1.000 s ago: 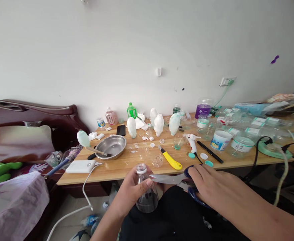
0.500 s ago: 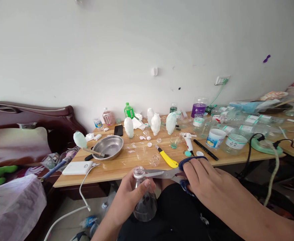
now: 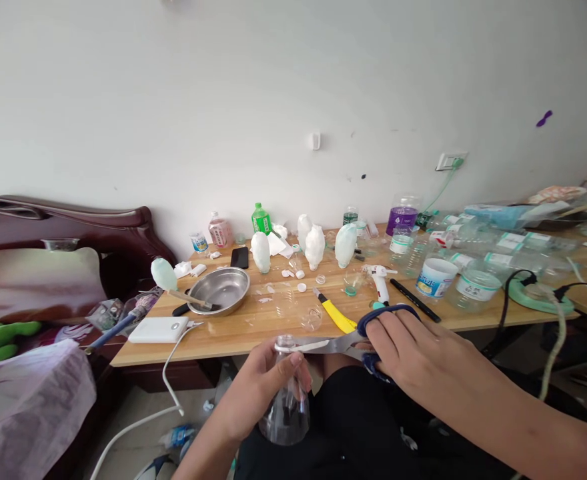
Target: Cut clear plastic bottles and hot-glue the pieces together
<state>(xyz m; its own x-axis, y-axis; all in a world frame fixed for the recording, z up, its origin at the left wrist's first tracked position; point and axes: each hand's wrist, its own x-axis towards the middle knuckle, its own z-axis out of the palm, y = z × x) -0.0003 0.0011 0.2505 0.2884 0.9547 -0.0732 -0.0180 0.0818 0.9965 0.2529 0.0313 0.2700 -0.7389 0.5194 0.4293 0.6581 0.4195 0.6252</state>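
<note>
My left hand [image 3: 261, 385] is wrapped round the cut-off top of a clear plastic bottle [image 3: 286, 407], held over my lap just below the table's front edge. My right hand [image 3: 413, 357] grips blue-handled scissors [image 3: 346, 340]. Their blades point left and close around the bottle's neck, right at my left thumb.
The wooden table [image 3: 233, 337] carries a steel pan [image 3: 218, 291], a white power bank [image 3: 159, 329] with its cable, a yellow utility knife [image 3: 334, 315], a glue gun [image 3: 379, 283], white-coated bottles [image 3: 315, 247], and many clear bottles at right. A dark wooden bedframe [image 3: 63, 233] stands left.
The scissor blades have slid left from beside the bottle onto its neck. My left hand has tilted the bottle piece and lowered it slightly.
</note>
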